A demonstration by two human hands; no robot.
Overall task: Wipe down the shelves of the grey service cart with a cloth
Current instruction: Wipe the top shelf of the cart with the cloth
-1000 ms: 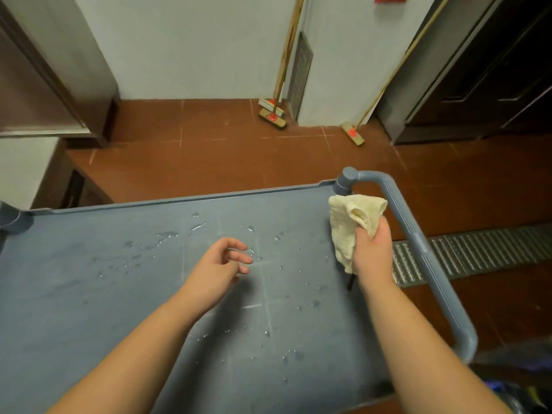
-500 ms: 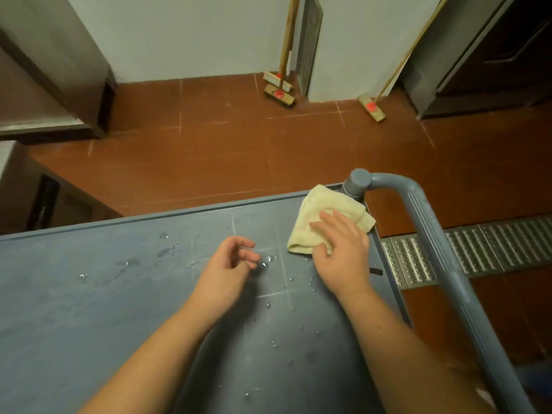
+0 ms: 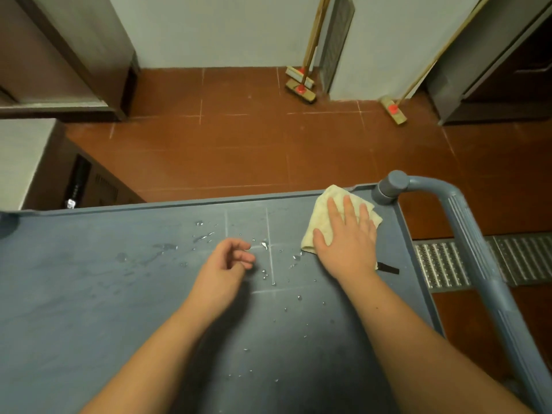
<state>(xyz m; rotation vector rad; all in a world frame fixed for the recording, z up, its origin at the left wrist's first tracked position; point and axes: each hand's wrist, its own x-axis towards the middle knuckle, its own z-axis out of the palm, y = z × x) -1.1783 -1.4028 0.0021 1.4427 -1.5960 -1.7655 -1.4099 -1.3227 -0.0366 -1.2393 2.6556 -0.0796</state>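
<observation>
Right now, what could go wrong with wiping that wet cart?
The cloth sits in the far corner under the flat right hand, so the water drops nearer the middle might get missed. A hard swipe could push drops over the shelf edge onto the tiled floor, making it slippery.

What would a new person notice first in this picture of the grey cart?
First, the right hand pressing a pale yellow cloth flat on the cart's top shelf, at the far right corner beside the handle post. Next, the water drops scattered over the shelf's middle, where the left hand hovers loosely curled.
</observation>
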